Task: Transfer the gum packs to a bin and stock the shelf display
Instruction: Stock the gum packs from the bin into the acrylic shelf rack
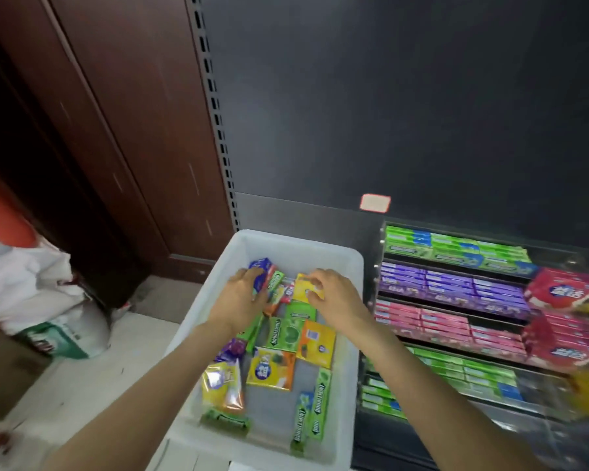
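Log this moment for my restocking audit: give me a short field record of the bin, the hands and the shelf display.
bin: white plastic bin, holding loose gum packs in green, yellow, orange and purple
left hand: left hand grips a purple pack at the bin's far end
right hand: right hand pinches a yellow pack beside it
shelf display: clear tiered rack, right of the bin, rows of green, purple and pink packs
red boxes: red boxes at the rack's right side

one white bin at lower centre, one clear tiered display rack at right with four rows of gum, two hands: left hand, right hand. loose packs in the bin too jumbled to count.
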Available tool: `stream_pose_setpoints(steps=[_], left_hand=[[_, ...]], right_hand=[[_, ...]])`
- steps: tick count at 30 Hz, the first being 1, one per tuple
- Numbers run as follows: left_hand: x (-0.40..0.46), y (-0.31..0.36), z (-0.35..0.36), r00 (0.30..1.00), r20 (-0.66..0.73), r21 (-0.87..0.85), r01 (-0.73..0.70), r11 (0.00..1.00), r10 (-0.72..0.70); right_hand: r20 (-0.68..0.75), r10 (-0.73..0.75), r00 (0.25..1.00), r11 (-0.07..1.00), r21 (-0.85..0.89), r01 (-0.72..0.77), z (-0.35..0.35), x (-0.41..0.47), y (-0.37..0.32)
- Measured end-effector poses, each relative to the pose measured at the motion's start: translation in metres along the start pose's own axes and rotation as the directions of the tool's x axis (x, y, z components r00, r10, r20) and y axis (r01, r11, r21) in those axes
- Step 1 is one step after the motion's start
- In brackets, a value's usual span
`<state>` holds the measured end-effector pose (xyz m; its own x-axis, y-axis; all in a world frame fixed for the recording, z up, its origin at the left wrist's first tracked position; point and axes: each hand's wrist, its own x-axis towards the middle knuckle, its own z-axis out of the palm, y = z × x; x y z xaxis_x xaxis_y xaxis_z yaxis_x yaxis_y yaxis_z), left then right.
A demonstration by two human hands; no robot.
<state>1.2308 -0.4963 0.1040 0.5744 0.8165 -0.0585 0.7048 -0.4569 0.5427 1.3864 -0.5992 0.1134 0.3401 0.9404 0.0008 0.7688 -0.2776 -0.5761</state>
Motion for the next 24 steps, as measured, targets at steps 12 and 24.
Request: stream_pose_setpoints(steps=[12, 24], left_hand=[[0.034, -0.048, 0.028, 0.973, 0.232, 0.099, -0.02, 0.995, -0.004], [0.033, -0.049, 0.031, 0.987, 0.145, 0.021, -0.071, 0.997, 0.067]], right_hand=[[0.111, 0.279, 0.954, 0.958, -0.099, -0.268, 0.078, 0.049, 0.015], [-0.079, 0.243, 0.967, 0.947, -0.198, -0.254, 0.064, 0.048, 0.0]])
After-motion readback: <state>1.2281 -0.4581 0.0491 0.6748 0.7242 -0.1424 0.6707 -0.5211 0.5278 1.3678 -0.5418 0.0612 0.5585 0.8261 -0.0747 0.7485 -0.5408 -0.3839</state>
